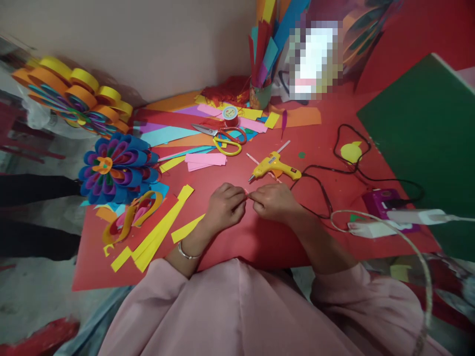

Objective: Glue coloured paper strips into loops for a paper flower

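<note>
At a red desk (322,143), left hand (227,206) and right hand (275,201) meet, both pinched closed on a small pinkish piece (246,192) — just beside a yellow glue gun (276,167), yellow strips (163,230) to the left.

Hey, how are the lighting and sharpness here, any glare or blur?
Head view: a bright white patch sits within coarse pixelation, upper right; the table looks darker below the left hand and right hand; outer edges look stretched, soft; the glue gun is clearer.
</note>
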The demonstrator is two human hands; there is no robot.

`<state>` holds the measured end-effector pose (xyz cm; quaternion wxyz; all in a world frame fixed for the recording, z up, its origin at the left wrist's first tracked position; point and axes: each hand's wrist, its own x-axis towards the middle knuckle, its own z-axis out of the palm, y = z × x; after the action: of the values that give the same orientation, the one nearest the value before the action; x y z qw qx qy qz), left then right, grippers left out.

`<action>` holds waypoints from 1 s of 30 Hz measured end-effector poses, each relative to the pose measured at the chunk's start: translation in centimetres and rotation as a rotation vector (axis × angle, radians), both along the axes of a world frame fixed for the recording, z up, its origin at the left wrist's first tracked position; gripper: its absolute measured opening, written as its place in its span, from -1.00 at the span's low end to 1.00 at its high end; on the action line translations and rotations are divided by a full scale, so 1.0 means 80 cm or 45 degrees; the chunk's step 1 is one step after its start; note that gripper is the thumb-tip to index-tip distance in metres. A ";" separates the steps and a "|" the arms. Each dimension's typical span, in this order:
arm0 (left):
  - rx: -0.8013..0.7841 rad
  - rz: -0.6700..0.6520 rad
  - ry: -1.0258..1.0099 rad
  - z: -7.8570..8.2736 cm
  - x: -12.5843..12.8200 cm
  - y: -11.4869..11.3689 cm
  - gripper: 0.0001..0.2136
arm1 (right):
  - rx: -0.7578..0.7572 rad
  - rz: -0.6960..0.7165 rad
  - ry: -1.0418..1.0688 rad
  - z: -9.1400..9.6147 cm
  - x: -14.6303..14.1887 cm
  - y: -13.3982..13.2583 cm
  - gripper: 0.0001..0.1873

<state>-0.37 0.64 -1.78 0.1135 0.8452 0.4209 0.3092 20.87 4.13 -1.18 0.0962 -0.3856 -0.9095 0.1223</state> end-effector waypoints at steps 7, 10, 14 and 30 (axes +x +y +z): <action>0.008 0.009 -0.017 -0.002 0.000 0.000 -0.83 | -0.011 0.000 -0.009 0.002 -0.002 0.000 -0.75; -0.010 -0.002 -0.020 -0.006 -0.001 0.000 -0.81 | -0.016 0.002 -0.014 0.002 -0.002 0.000 -0.76; -0.008 -0.007 -0.032 -0.006 -0.001 0.000 -0.81 | -0.006 -0.011 -0.005 0.001 -0.002 -0.001 -0.77; -0.019 0.010 -0.024 -0.001 0.001 0.000 -0.83 | 0.013 0.103 -0.052 0.006 0.004 0.000 -0.81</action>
<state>-0.28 0.63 -1.90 0.1226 0.8397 0.4255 0.3144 21.17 4.16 -0.73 0.0746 -0.3505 -0.9266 0.1136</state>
